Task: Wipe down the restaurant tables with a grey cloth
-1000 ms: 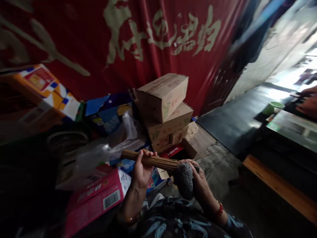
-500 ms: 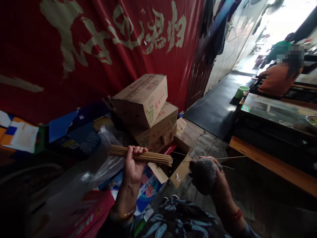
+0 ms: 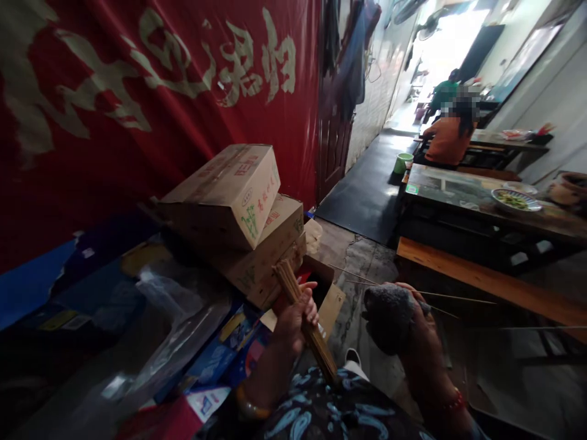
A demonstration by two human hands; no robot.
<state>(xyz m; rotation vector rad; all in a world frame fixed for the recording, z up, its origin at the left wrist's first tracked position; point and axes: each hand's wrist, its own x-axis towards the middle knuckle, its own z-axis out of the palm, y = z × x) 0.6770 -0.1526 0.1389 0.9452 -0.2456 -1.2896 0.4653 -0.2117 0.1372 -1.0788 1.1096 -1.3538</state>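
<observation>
Sticks (image 3: 321, 353) lie bundled in the left hand (image 3: 297, 315), gripped near an open carton (image 3: 334, 305); the right hand (image 3: 424, 327) clutches grey cloth (image 3: 389, 318) and loose sticks (image 3: 458, 298). A slackened grip could scatter either lot.

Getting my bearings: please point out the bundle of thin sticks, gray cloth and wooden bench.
Bundle of thin sticks (image 3: 321, 354): head view, its lower length.
Gray cloth (image 3: 387, 313): head view, middle of its bunched fabric.
Wooden bench (image 3: 481, 281): head view, its seat.

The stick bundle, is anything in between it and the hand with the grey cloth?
Only thin sticks, held with the grey cloth in the right hand, seem to jut toward the bundle; the open box looks lower.
</observation>
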